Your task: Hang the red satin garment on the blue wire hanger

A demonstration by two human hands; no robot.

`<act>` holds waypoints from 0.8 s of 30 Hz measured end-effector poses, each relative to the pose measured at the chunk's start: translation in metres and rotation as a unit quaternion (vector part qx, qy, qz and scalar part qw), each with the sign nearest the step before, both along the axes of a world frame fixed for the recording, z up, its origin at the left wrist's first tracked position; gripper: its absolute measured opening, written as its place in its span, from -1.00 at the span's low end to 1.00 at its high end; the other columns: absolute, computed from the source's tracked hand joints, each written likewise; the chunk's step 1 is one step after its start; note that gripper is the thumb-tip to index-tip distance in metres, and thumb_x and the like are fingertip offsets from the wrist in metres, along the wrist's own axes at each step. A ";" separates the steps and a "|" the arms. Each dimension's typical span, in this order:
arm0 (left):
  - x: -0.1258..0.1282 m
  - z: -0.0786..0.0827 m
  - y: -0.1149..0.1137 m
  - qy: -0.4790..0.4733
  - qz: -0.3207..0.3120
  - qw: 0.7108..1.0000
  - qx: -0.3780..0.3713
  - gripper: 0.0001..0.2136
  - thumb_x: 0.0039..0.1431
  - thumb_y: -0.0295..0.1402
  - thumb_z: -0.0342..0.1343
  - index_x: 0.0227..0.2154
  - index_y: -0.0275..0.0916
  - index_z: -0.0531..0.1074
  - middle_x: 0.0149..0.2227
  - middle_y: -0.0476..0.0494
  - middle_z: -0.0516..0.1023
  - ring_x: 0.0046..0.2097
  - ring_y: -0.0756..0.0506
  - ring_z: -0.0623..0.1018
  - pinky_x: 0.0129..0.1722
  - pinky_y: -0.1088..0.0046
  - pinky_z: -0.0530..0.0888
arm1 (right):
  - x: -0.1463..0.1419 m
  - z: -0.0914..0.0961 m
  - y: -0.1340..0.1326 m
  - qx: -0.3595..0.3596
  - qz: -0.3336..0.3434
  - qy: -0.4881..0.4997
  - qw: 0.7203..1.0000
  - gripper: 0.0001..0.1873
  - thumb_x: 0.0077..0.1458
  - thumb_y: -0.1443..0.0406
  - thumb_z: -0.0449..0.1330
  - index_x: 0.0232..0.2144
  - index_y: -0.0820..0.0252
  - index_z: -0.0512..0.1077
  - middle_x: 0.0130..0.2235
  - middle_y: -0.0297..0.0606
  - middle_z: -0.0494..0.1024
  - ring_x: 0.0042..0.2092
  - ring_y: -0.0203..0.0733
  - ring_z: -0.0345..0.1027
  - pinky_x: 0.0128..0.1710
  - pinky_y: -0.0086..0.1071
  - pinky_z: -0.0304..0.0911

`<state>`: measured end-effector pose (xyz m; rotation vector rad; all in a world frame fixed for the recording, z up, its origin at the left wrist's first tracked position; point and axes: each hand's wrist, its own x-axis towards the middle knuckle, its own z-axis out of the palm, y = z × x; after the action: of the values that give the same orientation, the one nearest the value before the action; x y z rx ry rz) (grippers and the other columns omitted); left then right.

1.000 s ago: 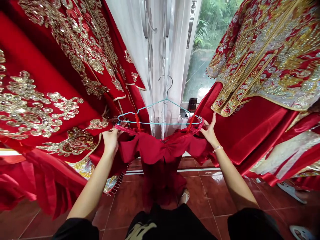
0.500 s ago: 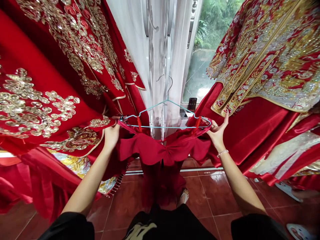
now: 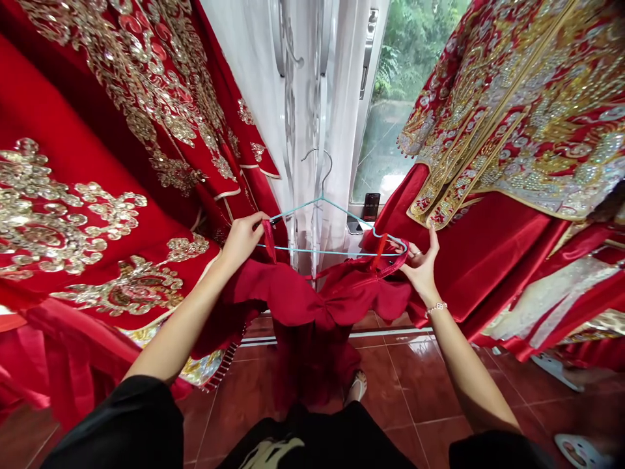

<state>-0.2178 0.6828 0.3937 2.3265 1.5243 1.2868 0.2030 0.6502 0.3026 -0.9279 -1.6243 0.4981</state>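
Observation:
A dark red dress (image 3: 312, 306) with a wavy-edged neckline hangs in front of me from a thin light-blue hanger (image 3: 342, 207) with a metal hook. My left hand (image 3: 244, 240) pinches one shoulder strap (image 3: 269, 240) at the hanger's left side and covers that end of the hanger. At the other end, my right hand (image 3: 422, 264) grips the second strap (image 3: 393, 266) beside the hanger's tip, its thumb pointing up. A bright red loop (image 3: 379, 251) also sits over the hanger near this hand. The dress's lower part drops towards the tiled floor.
Red garments with gold sequins (image 3: 112, 234) hang close on the left. A beaded jacket (image 3: 517, 130) and red skirt (image 3: 478, 260) hang on the right. Ahead are a white curtain (image 3: 244, 65), a metal rack (image 3: 325, 85), a window (image 3: 390, 124) and a propped phone (image 3: 372, 206).
My left hand has moved right and slightly up along the hanger, bringing the left strap inward and upright. My right hand keeps its hold on the right strap with little movement.

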 end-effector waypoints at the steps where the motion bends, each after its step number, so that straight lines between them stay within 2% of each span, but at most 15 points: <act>1: -0.001 -0.001 0.002 0.004 -0.002 1.000 0.007 -0.76 0.15 -0.37 -0.06 -0.34 -0.28 0.53 -0.36 -0.09 0.61 -0.35 -0.05 0.52 -0.25 0.50 0.41 | 0.000 0.001 -0.003 0.012 -0.003 0.015 1.000 0.28 0.04 -0.07 0.32 0.37 -0.13 -0.60 0.33 0.02 0.24 0.26 0.01 0.31 0.29 0.06 0.19; 3: -0.004 -0.003 0.005 0.009 -0.001 1.000 0.021 -0.75 0.17 -0.36 -0.06 -0.34 -0.28 0.52 -0.35 -0.11 0.62 -0.34 -0.06 0.53 -0.26 0.50 0.41 | -0.001 0.005 -0.008 0.036 -0.010 0.037 0.999 0.29 0.02 -0.09 0.32 0.37 -0.12 -0.58 0.26 0.00 0.35 0.28 0.01 0.29 0.31 0.10 0.14; 7: -0.006 -0.003 0.011 0.023 0.012 0.999 0.028 -0.76 0.16 -0.37 -0.06 -0.33 -0.29 0.52 -0.33 -0.15 0.62 -0.33 -0.07 0.54 -0.26 0.50 0.42 | -0.005 0.018 -0.011 0.049 0.000 0.012 0.999 0.34 -0.01 -0.10 0.34 0.36 -0.16 -0.62 0.27 -0.03 0.35 0.33 -0.01 0.21 0.35 0.11 0.07; 9: -0.007 -0.003 0.014 0.027 0.010 0.999 0.029 -0.76 0.15 -0.37 -0.07 -0.33 -0.28 0.52 -0.33 -0.15 0.62 -0.34 -0.08 0.53 -0.26 0.50 0.42 | -0.006 0.026 -0.007 0.049 0.022 -0.005 0.999 0.35 -0.03 -0.09 0.36 0.37 -0.21 -0.61 0.32 -0.06 0.28 0.33 -0.03 0.20 0.34 0.07 0.11; 12: -0.010 -0.003 0.017 0.031 0.004 0.999 0.032 -0.75 0.15 -0.37 -0.09 -0.34 -0.28 0.50 -0.34 -0.15 0.61 -0.35 -0.07 0.52 -0.26 0.49 0.42 | -0.003 0.034 0.004 0.040 0.047 -0.033 0.998 0.35 -0.05 -0.08 0.38 0.38 -0.29 -0.57 0.42 -0.14 0.07 0.33 -0.02 0.20 0.30 0.02 0.21; 14: -0.011 -0.003 0.018 0.035 0.002 0.999 0.031 -0.75 0.14 -0.38 -0.10 -0.34 -0.28 0.50 -0.35 -0.15 0.60 -0.36 -0.07 0.50 -0.26 0.49 0.42 | 0.001 0.038 0.012 0.029 0.061 -0.049 0.997 0.35 -0.05 -0.07 0.39 0.39 -0.28 -0.56 0.43 -0.14 0.03 0.32 0.00 0.22 0.28 0.03 0.23; 17: -0.012 -0.002 0.019 0.037 -0.001 0.999 0.021 -0.75 0.13 -0.39 -0.10 -0.34 -0.28 0.50 -0.36 -0.14 0.59 -0.36 -0.07 0.50 -0.25 0.49 0.42 | 0.007 0.040 0.024 0.026 0.068 -0.053 0.996 0.36 -0.07 -0.08 0.40 0.40 -0.24 -0.53 0.44 -0.09 0.02 0.29 0.03 0.26 0.28 0.03 0.24; 21: -0.011 0.000 0.019 0.039 -0.005 0.999 0.015 -0.76 0.11 -0.38 -0.11 -0.36 -0.27 0.48 -0.35 -0.13 0.60 -0.35 -0.07 0.51 -0.23 0.50 0.43 | 0.012 0.035 0.033 0.031 0.063 -0.044 0.997 0.37 -0.12 -0.10 0.42 0.40 -0.29 -0.48 0.48 -0.14 -0.17 0.28 0.03 0.28 0.27 -0.01 0.27; 24: -0.011 0.000 0.017 0.032 -0.005 0.999 0.015 -0.75 0.13 -0.36 -0.11 -0.36 -0.27 0.48 -0.35 -0.12 0.60 -0.34 -0.07 0.51 -0.22 0.50 0.42 | 0.017 0.028 0.032 0.031 0.035 -0.008 0.999 0.38 -0.15 -0.10 0.43 0.40 -0.26 -0.44 0.47 -0.10 -0.11 0.27 0.04 0.29 0.28 0.01 0.23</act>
<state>-0.2289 0.6999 0.3935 2.4123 1.5193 1.2530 0.2201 0.6827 0.3303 -0.8335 -1.6826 0.4855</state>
